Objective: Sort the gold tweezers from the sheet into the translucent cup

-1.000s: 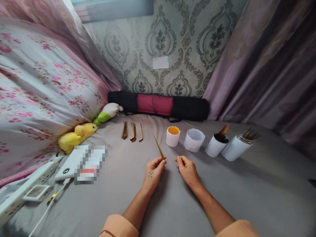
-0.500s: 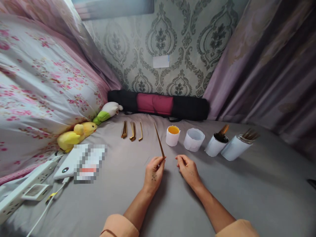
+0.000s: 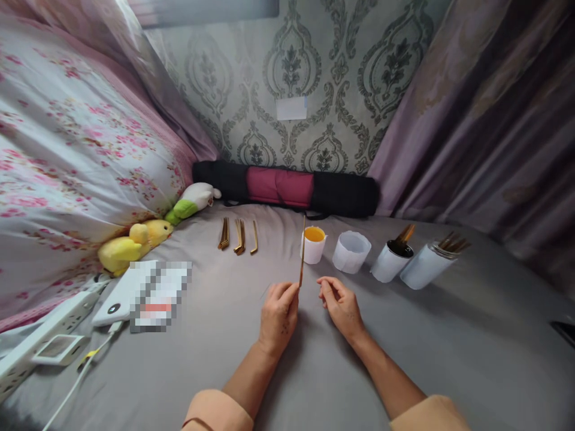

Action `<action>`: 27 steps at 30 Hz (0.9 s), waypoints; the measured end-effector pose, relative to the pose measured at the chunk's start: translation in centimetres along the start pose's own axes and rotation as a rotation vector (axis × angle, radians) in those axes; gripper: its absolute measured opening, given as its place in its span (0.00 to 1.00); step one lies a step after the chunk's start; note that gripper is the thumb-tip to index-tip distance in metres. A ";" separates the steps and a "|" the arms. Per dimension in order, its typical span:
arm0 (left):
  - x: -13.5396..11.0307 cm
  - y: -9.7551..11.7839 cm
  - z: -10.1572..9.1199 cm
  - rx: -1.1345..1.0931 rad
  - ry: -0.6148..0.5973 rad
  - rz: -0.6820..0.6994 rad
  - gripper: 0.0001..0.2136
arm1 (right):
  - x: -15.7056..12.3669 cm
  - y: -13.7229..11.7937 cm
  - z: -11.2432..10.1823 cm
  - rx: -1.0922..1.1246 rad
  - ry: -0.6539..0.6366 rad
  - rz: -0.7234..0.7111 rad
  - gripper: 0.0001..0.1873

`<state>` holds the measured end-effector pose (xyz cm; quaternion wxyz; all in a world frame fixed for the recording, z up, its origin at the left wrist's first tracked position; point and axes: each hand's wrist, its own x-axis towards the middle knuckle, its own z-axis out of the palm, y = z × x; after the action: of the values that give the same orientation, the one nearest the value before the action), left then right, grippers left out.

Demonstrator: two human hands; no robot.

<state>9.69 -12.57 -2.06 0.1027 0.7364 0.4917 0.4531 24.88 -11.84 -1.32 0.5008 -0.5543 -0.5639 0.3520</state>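
My left hand [image 3: 281, 320] pinches the near end of a thin brown stick [image 3: 302, 248] between thumb and fingers. The stick points up and away from me, its upper part passing in front of a white-wrapped cup [image 3: 313, 252] with a yellow-orange inside. To the right, my right hand [image 3: 340, 308] is closed with the thumb against the curled fingers; nothing shows in it. It is apart from the stick, just below the yellow-lined cup and a whitish cup [image 3: 351, 258]. Beyond my left hand lie two bunches of bent golden sticks [image 3: 223, 233], [image 3: 239, 237] and a single bent stick [image 3: 254, 237].
On the right stand a white-wrapped can [image 3: 390, 267] with a dark inside and a white jar [image 3: 422, 267], both holding brown sticks. A black and red roll [image 3: 281, 187] lies against the wall. Left are plush toys [image 3: 135, 242], a power bank [image 3: 121, 296] and a power strip [image 3: 45, 341].
The stick in my left hand has swung from leaning left to nearly upright, its far tip moving right in front of the yellow-lined cup. My right hand has barely moved.
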 end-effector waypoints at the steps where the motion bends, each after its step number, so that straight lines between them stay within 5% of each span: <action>1: 0.0 0.0 0.0 0.024 0.002 0.019 0.13 | 0.0 -0.1 0.0 0.011 -0.005 0.001 0.19; 27: -0.2 0.7 -0.4 0.369 -0.200 0.237 0.16 | -0.3 -1.0 -0.2 0.297 -0.069 0.087 0.16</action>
<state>9.78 -13.21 -1.50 -0.0394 0.8366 0.4636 0.2893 24.80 -12.35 -0.41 0.5419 -0.4858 -0.4979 0.4716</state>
